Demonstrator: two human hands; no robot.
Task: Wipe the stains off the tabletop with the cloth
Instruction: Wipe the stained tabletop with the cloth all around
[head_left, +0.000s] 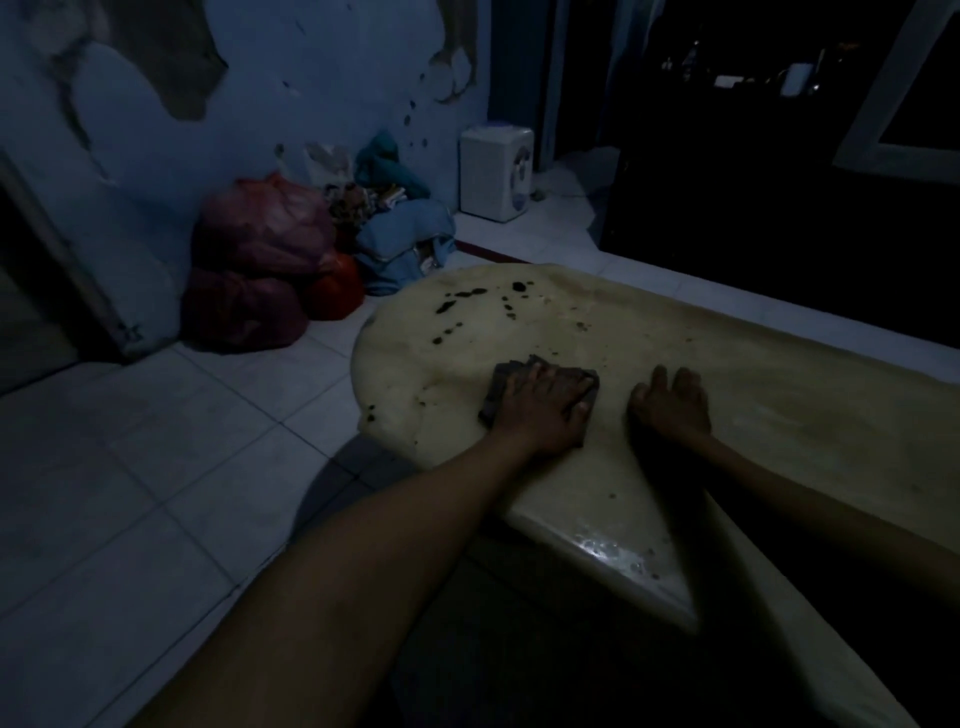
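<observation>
Where the two bare forearms reach in from the near edge, I read the scene as dim, lit mainly over the tabletop (779, 415), a pale cream slab with a rounded far-left end and a glossy near corner.

1. Left hand (545, 402): I see it laid palm-down on the cloth (501, 384), fingers extended and spread flat, pressing the cloth against the tabletop. No finger is curled round the fabric.
2. Cloth: a dark grey folded piece, lying flat on the left part of the tabletop, mostly covered by the left hand; its left edge and far corners show past the fingers.
3. Right hand (672, 405): I see it resting on the bare tabletop just right of the cloth, apart from it, fingers relaxed and slightly bent, holding nothing.
4. Stains (460, 301): dark blotches and small spots are scattered across the far-left part of the tabletop, beyond the cloth. A few smaller specks sit near the left rim, close to the cloth.

Beyond the table, on the white tiled floor (156, 467), I note red plastic bags (260, 260) piled against the peeling blue wall (311, 78), a blue bundle of fabric (405, 244) to their right, and a small white appliance (496, 171) farther right. The far right of the room is too dark to read.
</observation>
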